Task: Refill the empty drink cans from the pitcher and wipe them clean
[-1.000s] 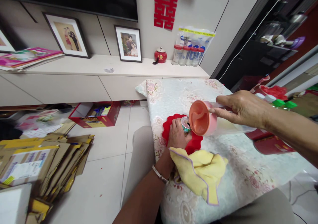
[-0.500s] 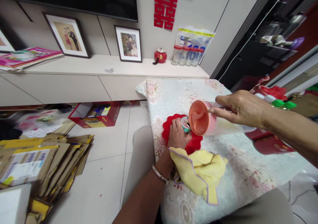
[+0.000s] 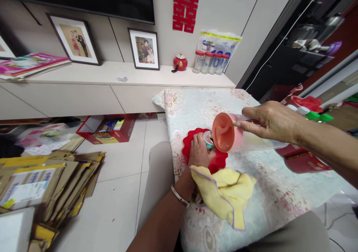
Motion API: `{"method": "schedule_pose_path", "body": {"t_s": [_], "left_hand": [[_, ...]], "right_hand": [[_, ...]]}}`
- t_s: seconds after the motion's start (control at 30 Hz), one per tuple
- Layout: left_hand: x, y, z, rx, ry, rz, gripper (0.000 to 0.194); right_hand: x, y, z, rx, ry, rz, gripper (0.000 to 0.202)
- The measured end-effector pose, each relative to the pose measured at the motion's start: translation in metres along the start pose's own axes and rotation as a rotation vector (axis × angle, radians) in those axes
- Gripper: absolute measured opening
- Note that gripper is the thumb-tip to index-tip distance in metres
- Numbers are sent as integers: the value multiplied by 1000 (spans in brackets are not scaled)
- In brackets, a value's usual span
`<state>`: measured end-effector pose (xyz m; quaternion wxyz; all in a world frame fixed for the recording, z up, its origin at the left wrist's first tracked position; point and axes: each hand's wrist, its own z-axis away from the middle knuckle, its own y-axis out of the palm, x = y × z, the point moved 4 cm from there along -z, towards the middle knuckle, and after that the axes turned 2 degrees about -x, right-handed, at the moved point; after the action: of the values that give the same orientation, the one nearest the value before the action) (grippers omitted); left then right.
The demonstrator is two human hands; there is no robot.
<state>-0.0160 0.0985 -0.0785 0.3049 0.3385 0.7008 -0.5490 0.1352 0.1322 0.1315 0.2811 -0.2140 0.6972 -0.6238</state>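
My left hand (image 3: pixel 199 151) is wrapped around a small drink can (image 3: pixel 208 139) with a silver top and green side. The can stands on a red scalloped mat (image 3: pixel 218 164). My right hand (image 3: pixel 270 121) grips the handle of a clear plastic pitcher with a coral lid (image 3: pixel 223 132). The pitcher lies tilted almost on its side, its coral end right beside the can's top. I cannot make out any liquid running from it. Close to my left wrist, a crumpled yellow cloth (image 3: pixel 228 196) with purple edging rests on the floral tablecloth (image 3: pixel 195 108).
Red cans (image 3: pixel 306 162) and green-capped bottles (image 3: pixel 319 117) stand at the table's right. Behind, a white cabinet (image 3: pixel 92 75) carries picture frames, a red pot (image 3: pixel 180 62) and several red-lidded jars. Flattened cardboard (image 3: pixel 67 177) and an open red box (image 3: pixel 107 131) lie on the floor at left.
Almost nothing differs. Both hands, the can and the tilted pitcher keep their places; the view has shifted very slightly.
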Motion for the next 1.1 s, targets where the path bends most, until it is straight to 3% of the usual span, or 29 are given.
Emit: {"method": "schedule_pose_path", "body": {"t_s": [1.1], "left_hand": [[-2,0,0,13,-7,-16,48]], "right_hand": [[2,-2,-2,3,-12,19,62]]}}
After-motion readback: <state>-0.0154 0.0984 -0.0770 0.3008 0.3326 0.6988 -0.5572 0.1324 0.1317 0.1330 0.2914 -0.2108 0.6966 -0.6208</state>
